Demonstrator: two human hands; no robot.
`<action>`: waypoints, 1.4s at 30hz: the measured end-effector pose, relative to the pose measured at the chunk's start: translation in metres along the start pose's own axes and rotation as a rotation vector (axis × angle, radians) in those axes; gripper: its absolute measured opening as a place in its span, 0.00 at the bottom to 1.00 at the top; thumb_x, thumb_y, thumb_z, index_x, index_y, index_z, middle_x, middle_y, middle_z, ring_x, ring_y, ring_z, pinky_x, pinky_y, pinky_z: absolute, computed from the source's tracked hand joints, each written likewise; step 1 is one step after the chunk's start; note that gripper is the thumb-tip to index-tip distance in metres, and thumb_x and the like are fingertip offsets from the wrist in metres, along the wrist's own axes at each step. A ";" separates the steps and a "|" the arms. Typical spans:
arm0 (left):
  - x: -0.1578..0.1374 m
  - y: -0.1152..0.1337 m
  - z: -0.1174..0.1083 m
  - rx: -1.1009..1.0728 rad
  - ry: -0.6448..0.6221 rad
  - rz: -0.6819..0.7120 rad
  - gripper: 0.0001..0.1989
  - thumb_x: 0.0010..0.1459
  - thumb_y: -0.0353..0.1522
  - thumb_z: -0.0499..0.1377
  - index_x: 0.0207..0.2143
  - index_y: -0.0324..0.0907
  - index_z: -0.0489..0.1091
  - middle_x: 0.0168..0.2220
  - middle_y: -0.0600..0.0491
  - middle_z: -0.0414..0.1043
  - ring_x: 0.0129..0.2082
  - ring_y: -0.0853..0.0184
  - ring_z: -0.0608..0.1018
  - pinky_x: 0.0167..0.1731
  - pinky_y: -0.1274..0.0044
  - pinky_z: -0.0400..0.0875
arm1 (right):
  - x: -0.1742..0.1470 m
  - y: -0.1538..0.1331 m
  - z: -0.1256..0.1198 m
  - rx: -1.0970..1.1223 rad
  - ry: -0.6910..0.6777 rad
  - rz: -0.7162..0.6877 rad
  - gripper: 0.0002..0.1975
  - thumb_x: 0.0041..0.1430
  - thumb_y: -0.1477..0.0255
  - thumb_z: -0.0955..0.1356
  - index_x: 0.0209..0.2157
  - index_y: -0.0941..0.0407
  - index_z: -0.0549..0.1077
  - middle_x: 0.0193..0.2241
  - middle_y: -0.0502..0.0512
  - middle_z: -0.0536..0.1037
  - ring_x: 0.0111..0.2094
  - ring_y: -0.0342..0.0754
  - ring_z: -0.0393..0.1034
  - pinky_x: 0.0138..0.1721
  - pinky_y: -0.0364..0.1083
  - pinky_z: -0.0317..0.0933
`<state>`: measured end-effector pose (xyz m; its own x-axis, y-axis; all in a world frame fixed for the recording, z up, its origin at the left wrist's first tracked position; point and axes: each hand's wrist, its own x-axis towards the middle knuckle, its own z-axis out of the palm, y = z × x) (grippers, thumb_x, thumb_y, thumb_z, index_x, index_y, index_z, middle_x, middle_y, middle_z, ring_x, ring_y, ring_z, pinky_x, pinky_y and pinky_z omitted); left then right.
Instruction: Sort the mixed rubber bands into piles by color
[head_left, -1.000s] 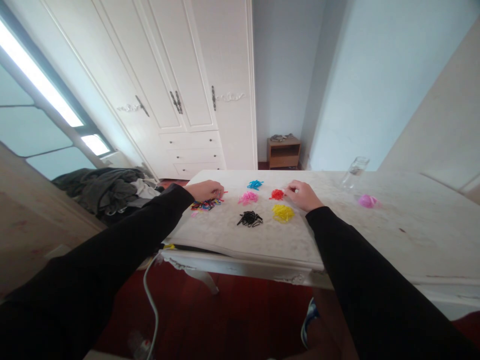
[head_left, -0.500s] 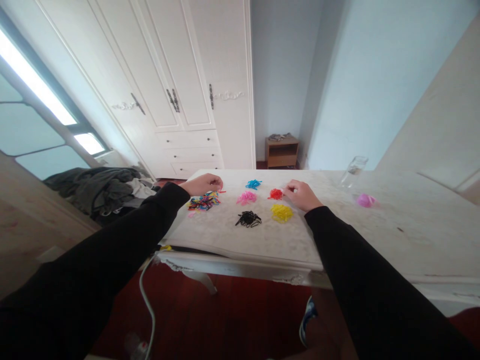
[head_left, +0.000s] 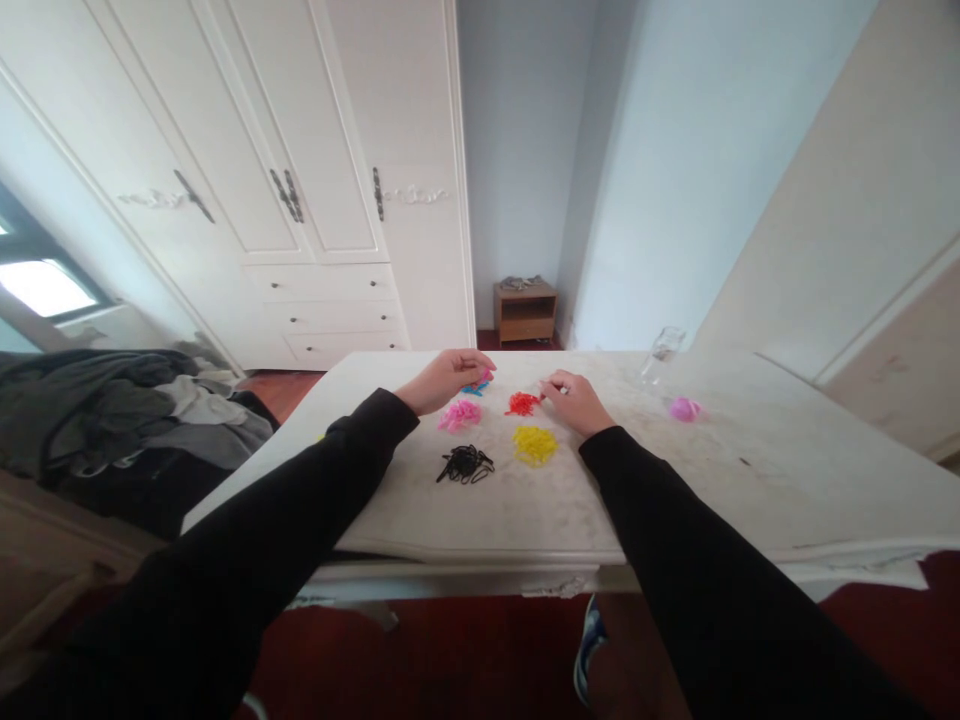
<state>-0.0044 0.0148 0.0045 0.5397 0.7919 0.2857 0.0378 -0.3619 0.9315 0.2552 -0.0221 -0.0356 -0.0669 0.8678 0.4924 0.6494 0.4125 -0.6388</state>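
Observation:
My left hand is above the far side of the table, its fingertips pinched on a small pinkish-red rubber band. Just under those fingertips lies a pile of blue rubber bands, partly covered by the hand. My right hand is closed in a pinch at the right edge of the red rubber bands; what is between its fingers is too small to make out. Nearer me are pink rubber bands, yellow ones and black ones, each in a separate pile.
To the right on the white table stand a clear glass bottle and a purple-pink object. Dark and grey clothes are heaped at the left. Behind are a white wardrobe and a small wooden cabinet.
My left hand has moved right, from beside the mixed-colour pile to over the blue one, carrying a band. My left arm now hides the mixed pile. The view has turned right.

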 end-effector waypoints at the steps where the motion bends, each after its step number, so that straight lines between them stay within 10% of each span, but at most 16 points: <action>1: 0.004 -0.004 0.002 -0.022 0.005 -0.007 0.12 0.54 0.37 0.66 0.37 0.37 0.73 0.28 0.54 0.72 0.27 0.73 0.71 0.30 0.77 0.66 | 0.001 0.001 0.000 0.004 0.000 0.007 0.16 0.59 0.66 0.65 0.20 0.55 0.73 0.25 0.53 0.75 0.31 0.47 0.68 0.36 0.46 0.58; 10: -0.001 -0.021 -0.002 -0.173 0.050 -0.075 0.16 0.51 0.40 0.71 0.35 0.37 0.75 0.31 0.49 0.78 0.30 0.70 0.76 0.35 0.73 0.73 | 0.000 -0.014 -0.005 -0.017 0.035 -0.084 0.13 0.61 0.68 0.67 0.23 0.55 0.72 0.26 0.52 0.74 0.29 0.46 0.66 0.33 0.46 0.58; 25: -0.010 -0.010 0.009 -0.502 0.070 -0.269 0.13 0.46 0.33 0.75 0.33 0.37 0.80 0.28 0.52 0.77 0.23 0.75 0.75 0.28 0.80 0.71 | 0.032 -0.065 0.009 -0.246 -0.255 -0.731 0.04 0.68 0.73 0.68 0.38 0.54 0.76 0.35 0.56 0.77 0.38 0.50 0.70 0.39 0.48 0.65; 42: -0.013 -0.004 0.015 -0.136 0.051 -0.029 0.15 0.51 0.33 0.72 0.39 0.37 0.75 0.27 0.53 0.80 0.24 0.69 0.81 0.27 0.78 0.77 | 0.022 -0.057 0.014 0.355 0.017 -0.207 0.11 0.59 0.60 0.75 0.31 0.54 0.81 0.29 0.52 0.79 0.30 0.44 0.69 0.29 0.45 0.59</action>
<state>0.0009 -0.0012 -0.0068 0.4967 0.8261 0.2662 -0.0632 -0.2715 0.9604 0.2060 -0.0229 0.0030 -0.1540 0.7527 0.6401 0.3214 0.6508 -0.6879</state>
